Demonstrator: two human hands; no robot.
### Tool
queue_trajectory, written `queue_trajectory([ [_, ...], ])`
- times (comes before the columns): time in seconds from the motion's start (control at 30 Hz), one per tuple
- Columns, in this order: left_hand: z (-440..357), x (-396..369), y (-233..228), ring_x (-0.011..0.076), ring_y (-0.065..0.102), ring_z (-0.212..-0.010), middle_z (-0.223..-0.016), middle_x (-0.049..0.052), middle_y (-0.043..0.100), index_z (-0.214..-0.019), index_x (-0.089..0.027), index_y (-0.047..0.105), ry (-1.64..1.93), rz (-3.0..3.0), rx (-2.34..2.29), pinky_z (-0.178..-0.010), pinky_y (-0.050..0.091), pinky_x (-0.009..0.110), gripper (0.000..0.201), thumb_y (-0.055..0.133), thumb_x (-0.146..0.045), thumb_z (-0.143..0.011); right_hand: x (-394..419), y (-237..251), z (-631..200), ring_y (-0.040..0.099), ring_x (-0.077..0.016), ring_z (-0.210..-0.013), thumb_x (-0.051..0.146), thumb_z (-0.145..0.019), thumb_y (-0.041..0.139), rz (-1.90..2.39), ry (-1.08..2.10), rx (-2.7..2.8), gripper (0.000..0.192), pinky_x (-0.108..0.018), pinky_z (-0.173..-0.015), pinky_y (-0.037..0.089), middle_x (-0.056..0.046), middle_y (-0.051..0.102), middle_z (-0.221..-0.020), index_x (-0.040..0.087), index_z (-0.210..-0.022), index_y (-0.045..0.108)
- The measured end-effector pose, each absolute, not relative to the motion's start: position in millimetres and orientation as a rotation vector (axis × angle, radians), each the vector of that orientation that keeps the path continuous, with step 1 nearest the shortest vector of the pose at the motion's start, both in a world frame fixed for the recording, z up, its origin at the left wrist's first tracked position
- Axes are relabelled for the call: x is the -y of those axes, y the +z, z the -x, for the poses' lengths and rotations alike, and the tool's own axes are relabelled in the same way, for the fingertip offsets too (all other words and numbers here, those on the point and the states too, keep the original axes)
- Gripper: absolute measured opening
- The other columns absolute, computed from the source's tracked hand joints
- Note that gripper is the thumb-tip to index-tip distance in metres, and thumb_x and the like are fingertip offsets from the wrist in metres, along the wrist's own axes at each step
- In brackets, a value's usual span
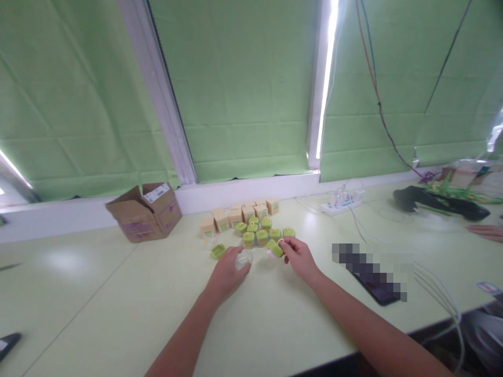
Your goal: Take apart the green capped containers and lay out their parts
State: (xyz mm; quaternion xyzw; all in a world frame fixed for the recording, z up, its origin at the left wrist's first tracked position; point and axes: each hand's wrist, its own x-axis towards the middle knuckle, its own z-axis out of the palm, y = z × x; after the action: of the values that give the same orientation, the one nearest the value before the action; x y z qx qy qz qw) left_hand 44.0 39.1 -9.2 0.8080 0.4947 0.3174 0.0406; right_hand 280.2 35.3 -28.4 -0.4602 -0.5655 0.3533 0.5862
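Observation:
My left hand is wrapped around a small clear container on the table. In my right hand, thumb and fingers pinch a green lid, which is tilted above the tabletop. Something pale shows at the lid's lower edge, too blurred to name. Just left of my left hand lies another green lid. Behind both hands stand several small clear containers with green lids, grouped close together. A row of small tan boxes is behind them.
An open cardboard carton stands at the back left. A white power strip with cables is at the back right. A dark phone lies right of my right arm. Another person's hand rests at the far right, near a black object.

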Motion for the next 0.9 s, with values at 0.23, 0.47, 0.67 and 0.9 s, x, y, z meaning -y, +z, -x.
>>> queue_trajectory([
  [0.23,-26.2,-53.8,-16.5,0.0274,0.056,-0.109,-0.116,0.012,0.063,-0.116,-0.015,0.058,0.923,-2.553,-1.714,-0.098,0.041,0.043,0.043,0.058,-0.035,-0.077,-35.3,-28.3,-280.2,0.051,-0.0105,-0.049,0.054,-0.082,0.050,1.063,0.838,1.323,0.040,-0.023,-0.046,0.045,-0.002,0.060,-0.067,0.016,-0.084,0.063],
  [0.47,-12.9,-64.7,-20.2,0.0272,0.054,-0.114,-0.115,0.010,0.064,-0.113,-0.018,0.059,0.939,-2.596,-1.787,-0.100,0.039,0.041,0.038,0.058,-0.034,-0.078,-34.8,-27.5,-279.5,0.052,-0.0110,-0.050,0.054,-0.082,0.050,1.046,0.853,1.332,0.040,-0.023,-0.045,0.045,-0.002,0.061,-0.067,0.015,-0.083,0.063],
  [0.67,-14.6,-61.9,-18.6,0.0308,0.046,-0.122,-0.120,0.013,0.059,-0.118,-0.016,0.055,0.942,-2.615,-1.800,-0.104,0.034,0.046,0.044,0.058,-0.033,-0.078,-34.7,-26.6,-279.4,0.051,-0.0103,-0.048,0.053,-0.082,0.050,1.067,0.856,1.340,0.039,-0.022,-0.044,0.045,-0.002,0.061,-0.066,0.016,-0.080,0.062],
  [0.9,-42.5,-36.1,-4.4,0.0264,0.041,-0.126,-0.132,0.009,0.050,-0.132,-0.023,0.042,0.959,-2.751,-1.378,-0.106,0.032,0.045,0.055,0.056,-0.019,-0.078,-28.7,-22.8,-275.3,0.050,-0.0085,-0.046,0.047,-0.080,0.054,1.023,1.035,1.417,0.032,-0.020,-0.043,0.043,0.001,0.059,-0.062,0.016,-0.076,0.061],
])
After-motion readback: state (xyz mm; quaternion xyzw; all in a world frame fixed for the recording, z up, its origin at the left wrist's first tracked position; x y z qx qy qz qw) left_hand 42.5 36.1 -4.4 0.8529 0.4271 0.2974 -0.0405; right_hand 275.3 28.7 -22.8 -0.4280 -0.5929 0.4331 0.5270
